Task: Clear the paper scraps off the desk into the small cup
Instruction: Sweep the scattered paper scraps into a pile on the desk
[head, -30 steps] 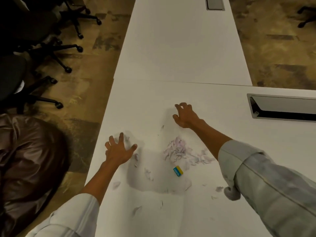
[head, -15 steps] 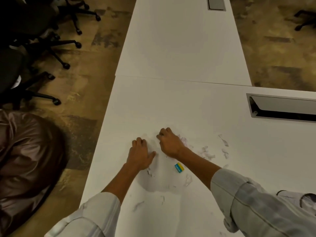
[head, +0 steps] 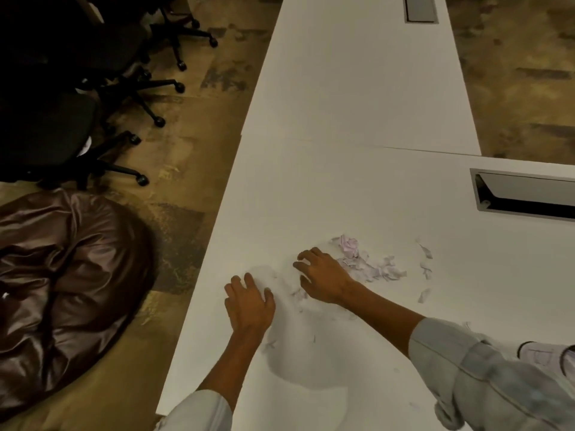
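A loose heap of pale pink and white paper scraps [head: 367, 262] lies on the white desk [head: 342, 188], with a few stray bits [head: 424, 259] to its right and small ones near my wrists. My right hand [head: 323, 279] rests palm down at the heap's left edge, fingers curled on the desk. Just left of it, my left hand [head: 249, 303] lies flat with fingers spread, holding nothing. At the lower right edge a cup rim [head: 547, 357] peeks out behind my right sleeve. The small blue and yellow item seen earlier is hidden.
A recessed cable hatch [head: 525, 197] sits in the desk at the right, another [head: 420, 9] at the far end. The desk's left edge runs close to my left hand. Black office chairs [head: 93, 88] and a brown beanbag [head: 62, 290] stand on the floor to the left.
Both hands came together from spread positions toward the scraps. The heap now lies to the right of my right hand, and the view has shifted left.
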Demonstrator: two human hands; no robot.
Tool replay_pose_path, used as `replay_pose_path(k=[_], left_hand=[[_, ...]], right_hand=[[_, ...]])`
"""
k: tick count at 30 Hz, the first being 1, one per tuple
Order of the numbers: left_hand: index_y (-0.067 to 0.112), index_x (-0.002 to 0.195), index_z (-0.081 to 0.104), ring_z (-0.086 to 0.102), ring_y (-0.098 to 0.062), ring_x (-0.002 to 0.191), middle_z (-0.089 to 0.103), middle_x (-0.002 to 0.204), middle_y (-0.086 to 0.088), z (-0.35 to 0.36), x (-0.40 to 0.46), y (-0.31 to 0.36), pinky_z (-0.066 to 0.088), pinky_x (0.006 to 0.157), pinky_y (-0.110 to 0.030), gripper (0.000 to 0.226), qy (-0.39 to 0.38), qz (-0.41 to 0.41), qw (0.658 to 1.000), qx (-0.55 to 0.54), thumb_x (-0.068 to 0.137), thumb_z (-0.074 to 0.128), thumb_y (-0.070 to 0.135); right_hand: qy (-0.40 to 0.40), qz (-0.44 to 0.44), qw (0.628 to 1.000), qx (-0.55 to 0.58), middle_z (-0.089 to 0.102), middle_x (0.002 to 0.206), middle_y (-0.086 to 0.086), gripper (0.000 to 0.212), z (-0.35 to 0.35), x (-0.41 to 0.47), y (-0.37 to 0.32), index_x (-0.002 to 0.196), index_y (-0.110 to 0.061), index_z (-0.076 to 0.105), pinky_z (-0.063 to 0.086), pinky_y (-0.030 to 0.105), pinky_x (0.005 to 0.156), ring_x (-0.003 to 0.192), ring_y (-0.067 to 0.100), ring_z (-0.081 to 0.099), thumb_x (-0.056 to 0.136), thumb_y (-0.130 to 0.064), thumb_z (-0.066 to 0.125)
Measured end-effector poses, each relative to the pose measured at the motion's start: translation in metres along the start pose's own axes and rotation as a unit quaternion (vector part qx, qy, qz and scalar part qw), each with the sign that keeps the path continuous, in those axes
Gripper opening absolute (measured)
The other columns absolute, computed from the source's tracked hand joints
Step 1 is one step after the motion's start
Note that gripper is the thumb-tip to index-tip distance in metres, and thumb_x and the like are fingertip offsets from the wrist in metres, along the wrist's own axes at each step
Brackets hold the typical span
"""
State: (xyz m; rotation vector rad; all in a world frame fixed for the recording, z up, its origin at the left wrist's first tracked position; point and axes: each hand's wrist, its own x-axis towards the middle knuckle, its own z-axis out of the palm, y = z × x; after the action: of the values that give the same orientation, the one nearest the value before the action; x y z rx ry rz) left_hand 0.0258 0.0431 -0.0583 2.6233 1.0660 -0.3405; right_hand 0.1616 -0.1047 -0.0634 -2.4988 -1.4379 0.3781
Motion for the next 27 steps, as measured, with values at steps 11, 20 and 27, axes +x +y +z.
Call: replay_pose_path(k=[11,20,27], left_hand=[[0.006,0.121,0.053,0.055,-0.024,0.109,0.05,0.124,-0.013,0.015,-0.017,-0.031,0.052,0.09,-0.031,0.036,-0.05,0.021,0.989,-0.14,0.093,0.054,0.03],[0.005,0.114,0.056,0.056,-0.023,0.105,0.054,0.114,-0.01,0.032,-0.077,0.042,0.048,0.095,-0.033,0.023,-0.111,0.125,0.947,-0.274,0.092,0.051,0.012],[0.006,0.12,0.053,0.057,-0.03,0.109,0.055,0.12,-0.015,0.013,-0.068,-0.011,0.051,0.09,-0.038,0.031,-0.018,-0.074,0.968,-0.237,0.092,0.053,0.017]], right_hand=[[-0.087,-0.077,0.993,-0.024,0.057,0.125,0.013,0.027,0.033,0.02,-0.043,0.111,-0.005,0.065,0.05,0.044,0.086,0.117,0.031,0.048,0.094,-0.017,0.049],[-0.029,-0.046,0.994,-0.096,0.069,0.109,0.007,0.024,-0.002,-0.046,0.046,0.097,-0.01,0.072,0.05,0.037,0.085,0.1,0.024,0.06,0.091,-0.017,0.05],[0.021,-0.096,0.995,0.009,0.069,0.108,0.004,0.025,0.019,-0.057,-0.031,0.103,-0.016,0.069,0.052,0.035,0.08,0.099,0.025,0.063,0.082,-0.03,0.064]])
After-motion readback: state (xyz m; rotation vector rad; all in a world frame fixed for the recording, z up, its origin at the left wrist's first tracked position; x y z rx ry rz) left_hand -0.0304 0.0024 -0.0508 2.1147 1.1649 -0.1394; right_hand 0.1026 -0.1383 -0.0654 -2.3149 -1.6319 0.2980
